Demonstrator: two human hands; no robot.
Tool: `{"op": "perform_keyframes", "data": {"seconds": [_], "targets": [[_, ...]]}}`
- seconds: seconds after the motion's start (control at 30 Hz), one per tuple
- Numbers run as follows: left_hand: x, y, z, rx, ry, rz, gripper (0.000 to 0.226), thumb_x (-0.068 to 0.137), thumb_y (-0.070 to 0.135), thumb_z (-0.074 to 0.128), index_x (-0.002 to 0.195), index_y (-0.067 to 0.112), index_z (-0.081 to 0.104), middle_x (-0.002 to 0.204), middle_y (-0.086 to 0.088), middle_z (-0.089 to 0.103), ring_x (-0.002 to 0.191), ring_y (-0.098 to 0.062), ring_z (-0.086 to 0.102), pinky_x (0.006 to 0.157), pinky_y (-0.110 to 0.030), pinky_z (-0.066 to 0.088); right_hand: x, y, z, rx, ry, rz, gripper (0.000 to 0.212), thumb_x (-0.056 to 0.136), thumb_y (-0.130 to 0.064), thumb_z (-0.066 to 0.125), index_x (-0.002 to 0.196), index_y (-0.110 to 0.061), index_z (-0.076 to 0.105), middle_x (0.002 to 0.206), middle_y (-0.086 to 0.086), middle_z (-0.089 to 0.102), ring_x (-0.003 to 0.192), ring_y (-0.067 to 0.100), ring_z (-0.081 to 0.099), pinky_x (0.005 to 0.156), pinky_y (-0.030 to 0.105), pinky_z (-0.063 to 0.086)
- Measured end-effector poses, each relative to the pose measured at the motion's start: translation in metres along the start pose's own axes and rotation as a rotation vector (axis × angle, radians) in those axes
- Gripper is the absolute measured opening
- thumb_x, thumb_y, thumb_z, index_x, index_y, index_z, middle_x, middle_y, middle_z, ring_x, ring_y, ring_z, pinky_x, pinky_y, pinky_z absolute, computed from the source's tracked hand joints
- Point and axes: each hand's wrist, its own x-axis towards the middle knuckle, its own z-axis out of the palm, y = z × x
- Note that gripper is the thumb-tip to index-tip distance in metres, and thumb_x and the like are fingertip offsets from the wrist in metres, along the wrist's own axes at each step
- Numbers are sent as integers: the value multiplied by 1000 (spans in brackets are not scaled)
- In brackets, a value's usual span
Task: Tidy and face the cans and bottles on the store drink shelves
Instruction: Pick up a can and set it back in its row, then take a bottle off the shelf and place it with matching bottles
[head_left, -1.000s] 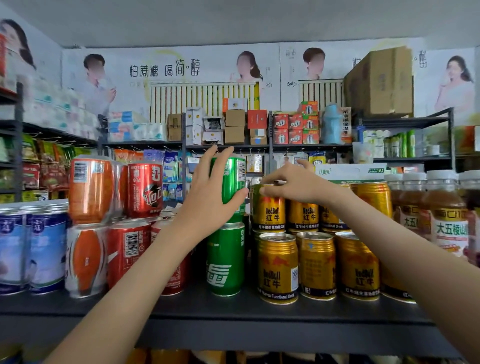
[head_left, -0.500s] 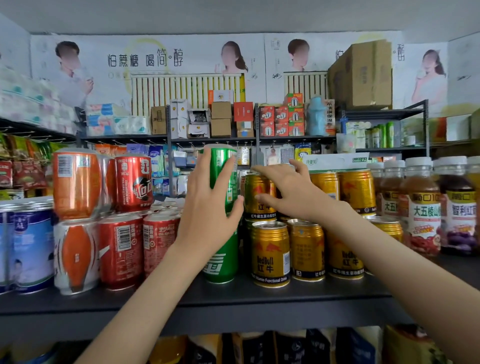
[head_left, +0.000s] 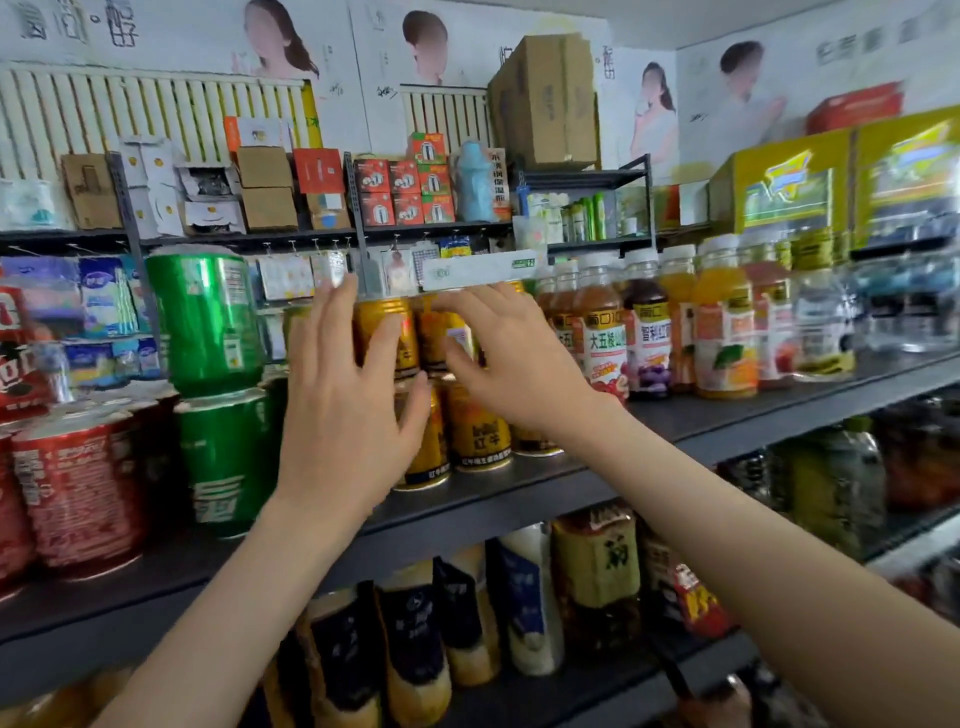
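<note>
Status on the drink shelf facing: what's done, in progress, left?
Done: juice bottles show labels forward; lower green can shows its logo. In hand: left hand and right hand at the stacked gold cans. Left: upper green can shows its side panel, not its logo.
</note>
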Motion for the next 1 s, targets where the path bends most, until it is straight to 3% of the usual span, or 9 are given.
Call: {"op": "perform_keyframes", "data": {"seconds": [0.13,0.27,0.43,0.6,0.8,1.0], "targets": [[7,77,9,-134,-98,-1,50,86,32,58,127,5,52,144,-20,36,129,-38,39,99,-49,40,-39,37,-49,-60,44,26,30,84,-18,51,107,-3,62,94,10,63,87,28,55,73,33,38],[17,170,31,-228,-122,12,51,88,33,58,132,9,51,142,-14,43,126,-33,46,90,-43,48,-91,93,-109,-107,-2,81,36,84,-21,46,108,-2,62,96,11,63,87,28,53,75,34,40],[31,301,73,-333,-145,21,50,88,30,60,132,9,49,140,-13,45,126,-31,46,91,-41,48,-164,182,-197,-177,-48,152,30,85,-14,54,112,-2,61,99,11,64,95,24,50,86,30,33],[42,418,115,-412,-273,-2,57,93,37,51,143,13,35,149,-7,29,136,-25,32,103,-35,38,-229,270,-264,-208,-138,246,30,88,-15,54,116,-5,58,107,9,62,102,25,51,87,28,34],[76,527,171,-391,-296,63,53,96,38,46,144,21,34,148,-7,30,133,-26,36,90,-36,48,-278,362,-327,-257,-125,338,33,90,-13,57,122,-7,55,113,7,60,107,20,45,90,23,31],[109,619,250,-362,-189,145,44,88,30,61,128,12,54,132,-16,50,114,-33,55,69,-40,55,-326,481,-356,-285,-86,533,38,94,-18,52,132,-12,48,124,4,54,118,20,41,97,29,35]]}}
